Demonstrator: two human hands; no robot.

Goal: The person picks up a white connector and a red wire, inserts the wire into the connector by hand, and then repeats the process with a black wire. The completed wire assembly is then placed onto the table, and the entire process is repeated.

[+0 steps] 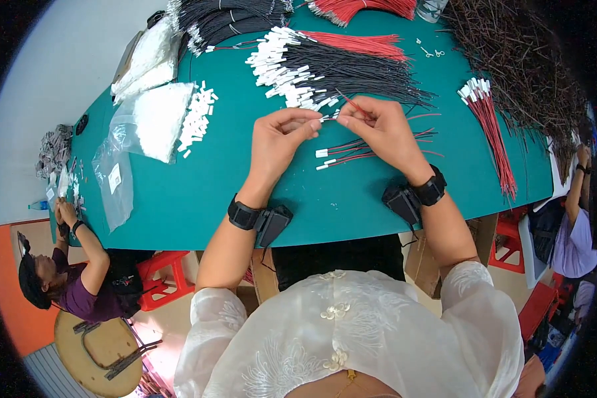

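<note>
My left hand [276, 138] is closed, thumb and forefinger pinching a small white connector [325, 119] above the green table. Close by on the right, my right hand [385, 132] pinches a thin red wire [350, 101] near that connector. Whether the wire end sits inside the connector is too small to tell. Beneath my right hand lie a few finished-looking red and black wires with white connectors [322, 153]. Just beyond my fingers spreads a large bundle of black wires [358, 69] with white connector ends, red wires [365, 44] along its far side.
Loose white connectors [198, 119] lie beside a clear plastic bag [160, 123] on the left. A red wire bundle [491, 132] rests at right, near a heap of dark wires [524, 60]. Co-workers sit at the far left [79, 265] and far right [574, 239].
</note>
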